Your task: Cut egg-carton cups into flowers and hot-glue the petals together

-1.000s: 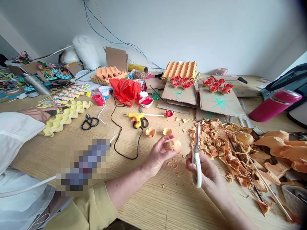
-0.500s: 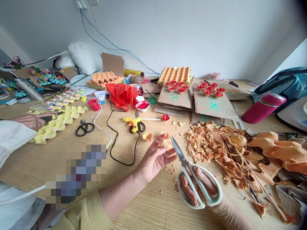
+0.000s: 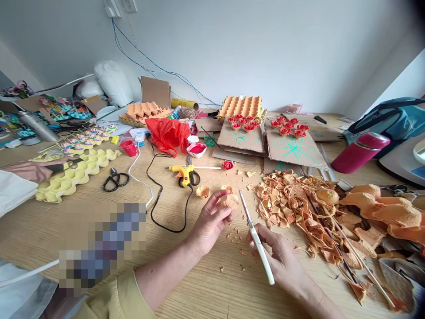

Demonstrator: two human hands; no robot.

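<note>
Messy wood table [image 3: 202, 294] under all this, lol; orange cup piece [image 3: 229, 202] is up in my left hand [image 3: 206, 226], pinched between thumb and fingers; my right hand [image 3: 279, 254] grips white-handled scissors [image 3: 260, 254], blades near the piece; yellow glue gun [image 3: 184, 173] lies past that; orange scraps [image 3: 282, 199] heap rightward; red flowers [image 3: 285, 131] sit on cardboard [image 3: 292, 148] further back.

Has a magenta flask [image 3: 360, 153] before a blue bag [image 3: 395, 118] at right, white sacks [image 3: 113, 84] at left, blue cables [image 3: 169, 72] along the wall [image 3: 282, 53].
</note>
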